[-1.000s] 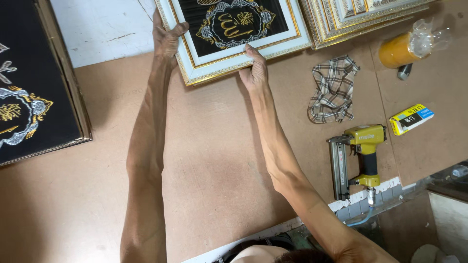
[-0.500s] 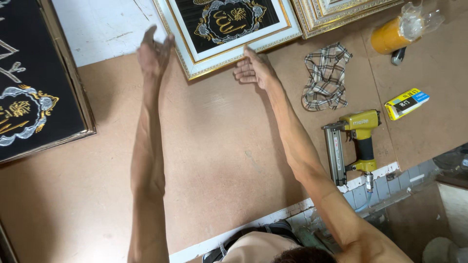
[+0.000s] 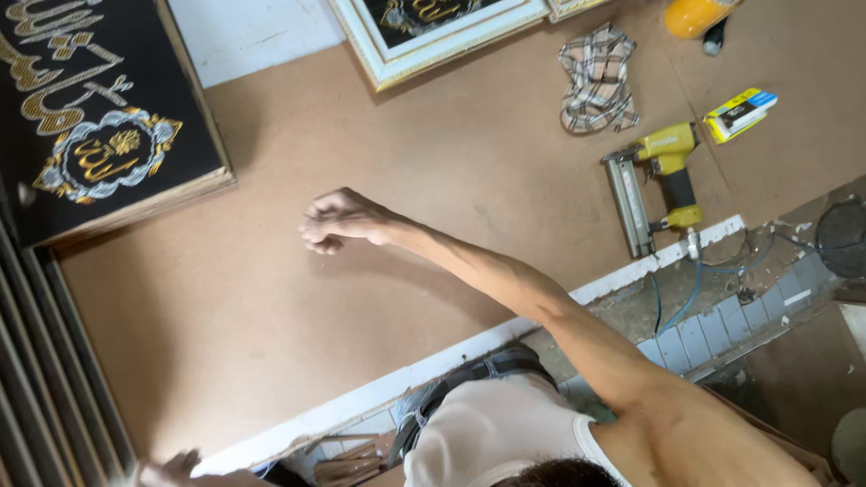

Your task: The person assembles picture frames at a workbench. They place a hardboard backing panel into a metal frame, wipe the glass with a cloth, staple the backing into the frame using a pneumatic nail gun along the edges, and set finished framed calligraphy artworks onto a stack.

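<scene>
at nine o'clock a large black framed panel [image 3: 99, 117] with gold ornament is seen lying on the brown table [image 3: 271, 298], closer in view than half a second ago. at the bottom left edge a left hand [image 3: 171, 469] is glimpsed by the table's rim; whether it is spread or curled cannot be told. near the centre the right hand [image 3: 338, 219] is held over bare board with fingers loosely curled under, nothing pinched; earlier both hands were laid on the white and gold picture frame [image 3: 433, 36], which is now left alone at twelve o'clock, well apart from them. toward two o'clock a checked cloth [image 3: 595, 81] is lying, and at three o'clock a yellow nail gun [image 3: 658, 185] and a small yellow box [image 3: 740, 113] are found.
</scene>
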Tool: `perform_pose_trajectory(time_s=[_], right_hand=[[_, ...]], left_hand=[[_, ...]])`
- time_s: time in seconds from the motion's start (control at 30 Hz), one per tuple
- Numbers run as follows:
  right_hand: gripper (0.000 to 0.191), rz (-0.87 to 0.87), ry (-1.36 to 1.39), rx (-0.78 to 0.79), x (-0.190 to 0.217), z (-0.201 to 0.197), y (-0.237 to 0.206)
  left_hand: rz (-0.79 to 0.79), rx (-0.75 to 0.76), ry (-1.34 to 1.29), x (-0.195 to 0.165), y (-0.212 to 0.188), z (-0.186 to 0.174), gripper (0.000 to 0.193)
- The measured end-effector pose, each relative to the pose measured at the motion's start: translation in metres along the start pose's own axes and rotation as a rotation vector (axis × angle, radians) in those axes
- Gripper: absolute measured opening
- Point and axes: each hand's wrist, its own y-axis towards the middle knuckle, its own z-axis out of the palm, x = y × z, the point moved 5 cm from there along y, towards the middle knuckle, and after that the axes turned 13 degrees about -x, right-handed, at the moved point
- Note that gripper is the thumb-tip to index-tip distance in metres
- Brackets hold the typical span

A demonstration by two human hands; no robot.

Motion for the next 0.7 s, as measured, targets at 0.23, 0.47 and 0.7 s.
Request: perform_pose_trajectory(time_s=[0.23, 0.47, 0.7], right_hand=[[0.045, -0.104, -0.114, 0.325, 0.014, 0.296, 0.059], [0.038, -0.239, -0.217, 0.390, 0.001, 0.440, 0.070], [0.052, -0.136, -0.247, 0.330, 0.021, 0.464, 0.062]], left_hand=[[0.071, -0.244, 0.100, 0.020, 0.144, -0.120, 0.030], [0.077, -0.227, 0.041, 0.020, 0.216, -0.148, 0.032], [0.084, -0.190, -0.003, 0.026, 0.235, -0.161, 0.034]])
